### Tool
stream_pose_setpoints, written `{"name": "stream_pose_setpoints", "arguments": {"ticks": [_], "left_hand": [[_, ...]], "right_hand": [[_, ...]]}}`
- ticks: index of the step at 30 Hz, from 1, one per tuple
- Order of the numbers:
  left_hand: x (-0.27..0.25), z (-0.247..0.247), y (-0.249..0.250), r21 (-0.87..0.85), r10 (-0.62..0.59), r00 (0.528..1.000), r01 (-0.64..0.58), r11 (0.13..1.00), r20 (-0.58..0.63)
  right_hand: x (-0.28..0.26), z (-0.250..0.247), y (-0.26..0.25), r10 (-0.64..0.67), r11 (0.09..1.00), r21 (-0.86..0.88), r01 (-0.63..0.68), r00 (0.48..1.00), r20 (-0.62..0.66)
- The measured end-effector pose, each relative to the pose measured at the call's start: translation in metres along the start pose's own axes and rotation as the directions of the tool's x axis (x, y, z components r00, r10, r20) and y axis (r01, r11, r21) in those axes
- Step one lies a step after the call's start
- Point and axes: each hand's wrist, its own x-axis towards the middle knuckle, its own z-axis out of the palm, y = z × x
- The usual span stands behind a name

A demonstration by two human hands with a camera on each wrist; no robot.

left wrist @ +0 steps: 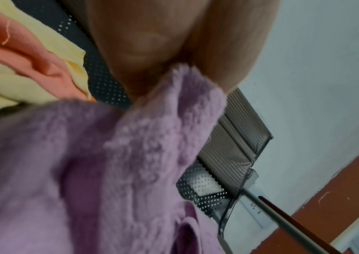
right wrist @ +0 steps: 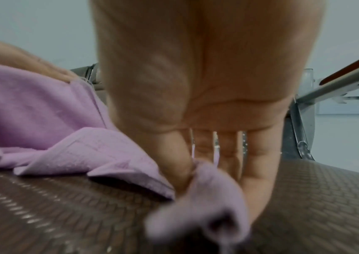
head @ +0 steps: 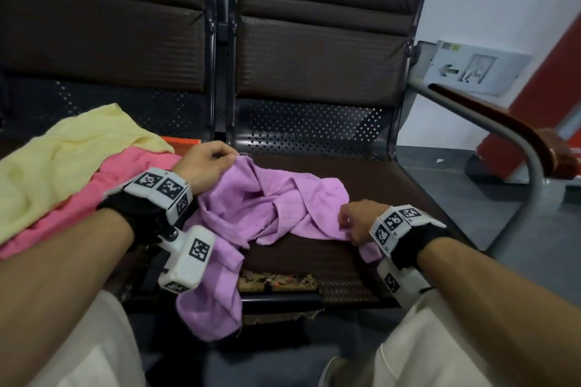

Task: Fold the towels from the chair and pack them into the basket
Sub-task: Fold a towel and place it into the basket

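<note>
A crumpled purple towel lies across the brown chair seat, one end hanging over the front edge. My left hand pinches its far left corner, seen close in the left wrist view as purple towel caught between thumb and fingers. My right hand pinches the towel's near right edge; in the right wrist view the purple towel is bunched between thumb and forefinger of the right hand. A pink towel and a yellow towel are heaped on the seat to the left. No basket is in view.
A metal armrest with a wooden top curves along the right side of the seat. The padded backrest rises behind. The seat's front edge is torn. An orange object peeks out behind the heap.
</note>
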Motion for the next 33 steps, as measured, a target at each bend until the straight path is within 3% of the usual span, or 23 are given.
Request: {"name": "stream_pose_setpoints", "arguments": {"ticks": [3,5,8,10,13,15,17,19,21,27,31,33], "left_hand": [[-0.001,-0.001,0.004,-0.030,0.010,0.999,-0.011,0.999,-0.035],[-0.002,0.001,0.010,-0.150,-0.033,0.998,0.026,0.988,-0.044],[-0.006,0.006,0.022,-0.263,-0.057,0.998,0.047,0.964,-0.032],[-0.007,0.008,0.028,-0.273,-0.052,0.999,0.049,0.961,-0.005],[-0.011,0.007,0.036,-0.343,-0.054,0.998,0.066,0.937,0.044],[-0.014,0.001,0.039,-0.422,-0.037,0.996,0.071,0.904,0.086],[-0.016,-0.005,0.039,-0.502,-0.009,0.992,0.071,0.862,0.124],[-0.019,-0.013,0.036,-0.518,0.013,0.992,0.055,0.854,0.128],[-0.019,-0.020,0.031,-0.498,0.031,0.991,0.040,0.866,0.132],[-0.017,-0.030,0.012,-0.317,-0.033,0.986,0.084,0.945,0.161],[-0.020,-0.030,0.006,-0.042,-0.029,0.952,0.044,0.998,0.303],[-0.018,-0.032,0.001,0.053,-0.054,0.957,0.040,0.998,0.284]], "right_hand": [[-0.001,-0.004,-0.003,0.003,1.000,0.021,-0.001,0.997,-0.082],[-0.005,-0.014,-0.007,-0.013,0.987,0.157,0.044,0.981,-0.193],[-0.011,-0.033,-0.024,-0.021,0.884,0.419,0.209,0.911,-0.412],[-0.010,-0.044,-0.044,0.002,0.774,0.553,0.309,0.872,-0.490],[-0.008,-0.057,-0.079,0.011,0.602,0.680,0.417,0.848,-0.530],[-0.007,-0.063,-0.098,-0.016,0.568,0.692,0.446,0.846,-0.533],[-0.005,-0.063,-0.113,-0.127,0.533,0.695,0.483,0.858,-0.498],[0.000,-0.059,-0.123,-0.245,0.509,0.692,0.512,0.857,-0.454],[0.005,-0.060,-0.129,-0.255,0.481,0.695,0.534,0.844,-0.472],[0.028,-0.076,-0.123,0.178,0.148,0.815,0.560,0.796,-0.579],[0.042,-0.086,-0.108,0.417,-0.157,0.831,0.534,0.798,-0.434],[0.046,-0.086,-0.103,0.483,-0.190,0.838,0.511,0.792,-0.374]]}}
